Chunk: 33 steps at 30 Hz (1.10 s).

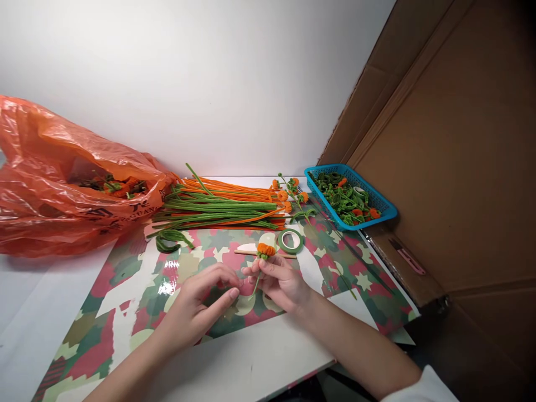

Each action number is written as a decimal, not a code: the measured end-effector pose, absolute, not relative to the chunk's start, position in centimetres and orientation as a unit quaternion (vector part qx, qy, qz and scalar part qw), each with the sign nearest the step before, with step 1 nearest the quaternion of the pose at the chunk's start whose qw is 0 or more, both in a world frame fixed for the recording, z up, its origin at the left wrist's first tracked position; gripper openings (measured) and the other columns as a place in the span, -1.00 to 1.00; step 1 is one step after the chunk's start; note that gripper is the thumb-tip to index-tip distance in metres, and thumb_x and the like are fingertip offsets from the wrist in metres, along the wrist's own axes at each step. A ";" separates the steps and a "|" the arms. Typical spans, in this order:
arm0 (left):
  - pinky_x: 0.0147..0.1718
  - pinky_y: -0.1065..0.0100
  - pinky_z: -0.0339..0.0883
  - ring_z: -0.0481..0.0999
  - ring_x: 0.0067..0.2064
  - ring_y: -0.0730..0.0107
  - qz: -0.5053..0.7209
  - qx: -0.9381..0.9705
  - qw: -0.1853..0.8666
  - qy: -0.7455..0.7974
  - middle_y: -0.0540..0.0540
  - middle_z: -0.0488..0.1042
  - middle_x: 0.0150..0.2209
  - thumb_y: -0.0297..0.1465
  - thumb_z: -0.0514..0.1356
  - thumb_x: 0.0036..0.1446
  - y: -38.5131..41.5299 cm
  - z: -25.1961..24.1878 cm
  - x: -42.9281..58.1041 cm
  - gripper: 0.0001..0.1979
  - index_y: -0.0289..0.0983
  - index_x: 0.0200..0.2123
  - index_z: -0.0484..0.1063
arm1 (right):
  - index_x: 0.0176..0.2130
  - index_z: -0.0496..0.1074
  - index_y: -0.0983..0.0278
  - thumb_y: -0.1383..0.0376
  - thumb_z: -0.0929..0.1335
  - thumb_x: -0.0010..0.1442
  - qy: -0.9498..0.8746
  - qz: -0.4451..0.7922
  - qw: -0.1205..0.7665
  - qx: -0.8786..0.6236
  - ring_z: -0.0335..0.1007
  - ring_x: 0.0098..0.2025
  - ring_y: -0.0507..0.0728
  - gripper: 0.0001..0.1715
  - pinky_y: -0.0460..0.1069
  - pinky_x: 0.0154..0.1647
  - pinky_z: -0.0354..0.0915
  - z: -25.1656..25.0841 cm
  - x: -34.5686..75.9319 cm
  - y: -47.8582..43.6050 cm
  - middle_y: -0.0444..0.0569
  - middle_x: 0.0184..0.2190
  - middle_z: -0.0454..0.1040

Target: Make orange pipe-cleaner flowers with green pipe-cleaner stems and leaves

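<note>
My right hand [280,282] pinches the green stem of a small orange pipe-cleaner flower [265,249], holding it upright over the patterned mat [138,290]. Just left of it, my left hand [201,304] has its fingers curled, fingertips close to the stem; I see nothing in them. A roll of green floral tape [290,241] lies beyond the flower, beside a thin wooden stick [247,252].
A bundle of orange and green pipe cleaners [221,206] lies at the back, with finished flowers [288,190] near it. An orange plastic bag [62,178] sits left. A blue basket [349,195] of green and orange pieces stands right, against cardboard [452,167].
</note>
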<state>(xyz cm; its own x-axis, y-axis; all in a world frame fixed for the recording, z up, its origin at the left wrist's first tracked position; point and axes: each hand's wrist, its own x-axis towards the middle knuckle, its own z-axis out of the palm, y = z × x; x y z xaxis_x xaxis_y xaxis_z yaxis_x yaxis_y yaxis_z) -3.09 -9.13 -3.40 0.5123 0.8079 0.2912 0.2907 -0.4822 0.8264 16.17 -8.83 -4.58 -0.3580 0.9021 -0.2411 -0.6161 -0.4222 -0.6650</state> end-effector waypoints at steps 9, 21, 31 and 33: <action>-0.30 0.39 0.34 0.48 -0.26 0.34 0.271 0.752 0.480 0.362 -0.08 0.51 -0.29 -0.28 0.10 0.25 -10.0 -3.5 -2.0 -0.80 -0.26 -0.29 0.45 | -0.47 0.58 0.24 0.15 0.60 -0.15 -0.246 0.766 0.509 -0.306 0.51 -0.21 0.09 -0.73 -0.07 -0.28 0.34 -4.4 16.2 -8.9 -0.12 -0.45 0.59; -0.26 0.36 0.34 0.48 -0.24 0.31 0.303 0.690 0.533 0.386 -0.12 0.54 -0.26 -0.25 0.15 0.23 -10.5 -3.4 -1.7 -0.77 -0.28 -0.23 0.50 | -0.49 0.58 0.23 0.11 0.60 -0.16 -0.277 0.750 0.504 -0.327 0.52 -0.28 0.08 -0.70 -0.09 -0.31 0.38 -4.9 16.0 -8.8 -0.11 -0.49 0.58; -0.34 0.44 0.33 0.43 -0.43 0.48 0.294 0.498 0.728 0.368 -0.01 0.49 -0.48 -0.13 0.27 0.13 -10.3 -4.0 -1.0 -0.67 -0.29 -0.46 0.51 | -0.48 0.57 0.21 0.02 0.57 -0.12 -0.320 0.758 0.459 -0.334 0.46 -0.38 0.04 -0.66 -0.09 -0.38 0.38 -5.1 15.6 -9.3 -0.13 -0.48 0.56; -0.33 0.44 0.34 0.43 -0.43 0.49 0.297 0.485 0.736 0.368 -0.01 0.49 -0.49 -0.11 0.29 0.10 -10.4 -4.0 -1.0 -0.67 -0.29 -0.46 0.51 | -0.49 0.57 0.21 0.01 0.56 -0.11 -0.331 0.756 0.456 -0.333 0.48 -0.30 0.08 -0.66 -0.08 -0.35 0.38 -4.9 15.6 -9.4 -0.10 -0.46 0.56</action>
<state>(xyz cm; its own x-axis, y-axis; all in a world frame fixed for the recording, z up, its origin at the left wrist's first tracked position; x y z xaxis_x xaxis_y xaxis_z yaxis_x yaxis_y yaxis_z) -0.96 -10.42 -4.02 0.5522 0.7944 -0.2531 -0.0807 0.3530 0.9321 15.64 -9.38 -4.88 -0.3632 0.9098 -0.2011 -0.4691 -0.3650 -0.8042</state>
